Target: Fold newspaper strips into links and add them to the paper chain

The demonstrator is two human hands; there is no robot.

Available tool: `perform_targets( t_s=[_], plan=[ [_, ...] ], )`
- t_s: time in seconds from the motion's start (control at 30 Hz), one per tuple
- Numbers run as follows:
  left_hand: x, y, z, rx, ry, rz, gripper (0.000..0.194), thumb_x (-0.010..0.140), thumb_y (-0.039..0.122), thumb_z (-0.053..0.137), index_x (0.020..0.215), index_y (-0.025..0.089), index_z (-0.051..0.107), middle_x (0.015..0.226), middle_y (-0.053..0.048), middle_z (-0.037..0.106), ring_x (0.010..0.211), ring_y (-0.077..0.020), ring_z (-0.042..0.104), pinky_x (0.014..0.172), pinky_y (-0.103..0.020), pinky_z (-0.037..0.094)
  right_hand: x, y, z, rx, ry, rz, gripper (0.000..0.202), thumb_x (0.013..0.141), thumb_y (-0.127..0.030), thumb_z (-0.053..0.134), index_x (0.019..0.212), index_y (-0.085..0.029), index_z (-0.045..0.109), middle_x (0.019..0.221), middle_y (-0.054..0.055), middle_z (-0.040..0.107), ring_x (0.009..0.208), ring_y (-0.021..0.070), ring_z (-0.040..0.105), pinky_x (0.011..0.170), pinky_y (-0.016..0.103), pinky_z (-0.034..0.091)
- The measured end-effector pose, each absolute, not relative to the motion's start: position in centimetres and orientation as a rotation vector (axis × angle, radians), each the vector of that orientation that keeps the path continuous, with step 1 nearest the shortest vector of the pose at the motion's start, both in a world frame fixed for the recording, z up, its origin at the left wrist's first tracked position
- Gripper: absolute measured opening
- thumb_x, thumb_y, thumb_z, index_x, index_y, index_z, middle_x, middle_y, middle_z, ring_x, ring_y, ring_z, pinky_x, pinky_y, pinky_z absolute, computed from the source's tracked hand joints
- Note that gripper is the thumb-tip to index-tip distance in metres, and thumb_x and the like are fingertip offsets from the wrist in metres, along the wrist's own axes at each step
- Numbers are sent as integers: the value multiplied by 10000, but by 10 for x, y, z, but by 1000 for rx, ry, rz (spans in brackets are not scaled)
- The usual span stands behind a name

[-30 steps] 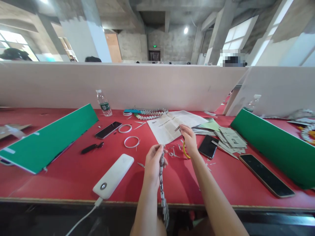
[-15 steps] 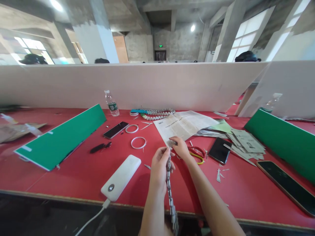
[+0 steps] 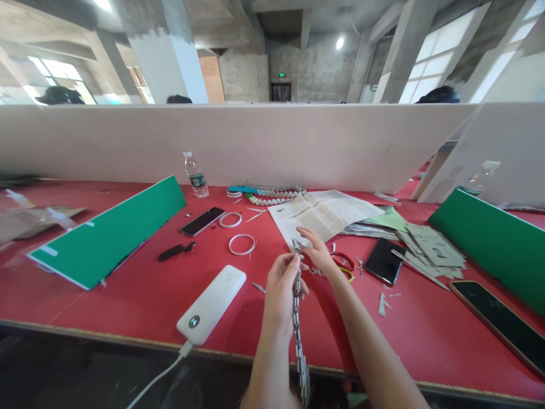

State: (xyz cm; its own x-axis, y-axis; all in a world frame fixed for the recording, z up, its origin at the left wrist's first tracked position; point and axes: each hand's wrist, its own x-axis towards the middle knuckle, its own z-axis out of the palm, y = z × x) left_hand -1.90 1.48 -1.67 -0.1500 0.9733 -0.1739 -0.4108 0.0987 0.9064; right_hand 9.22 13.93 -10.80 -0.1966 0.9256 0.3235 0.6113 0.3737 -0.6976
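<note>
My left hand (image 3: 283,287) is closed around the upper end of a chain of folded paper links (image 3: 297,329), gripping it between thumb and fingers. The grey and white chain hangs down past the table's front edge. Just beyond, my right hand (image 3: 317,253) has its fingers bent about a small folded paper strip (image 3: 297,244) at the chain's top; its thumb is partly hidden. Beside the right wrist lie scissors (image 3: 343,261) with red and yellow handles, partly covered by the arm. A printed newspaper sheet (image 3: 327,213) is spread beyond both hands.
A white power bank (image 3: 212,307) with a cable lies left. Around the red table (image 3: 140,318) are white rings (image 3: 242,244), phones (image 3: 203,220), paper strips (image 3: 434,247), another paper chain (image 3: 276,199) and a bottle (image 3: 196,177). Green boards (image 3: 110,236) stand at both sides.
My right hand's fingers have lifted and straightened somewhat, showing more of the paper strip. My left hand keeps its grip on the chain. The whole view has shifted slightly.
</note>
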Motion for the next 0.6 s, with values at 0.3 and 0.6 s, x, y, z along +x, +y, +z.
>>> perform_targets(
  t_s=[0.3,0.6],
  plan=[
    [-20,13,-15,716,1091,1410,301,689,416,651,821,161,560,719,4,618,341,-41,447,338,-185,303,92,135,-111,-1503,-1966,426,387,721,-160,541,1103,-157,602,1101,94,596,1032,243,521,909,357,384],
    [-20,10,-11,737,1104,1395,235,747,390,602,829,175,554,772,1,631,357,-30,446,354,-183,298,75,122,-98,-1538,-2087,340,204,826,-191,495,930,-194,670,1057,72,592,1040,228,460,880,323,348]
  ],
)
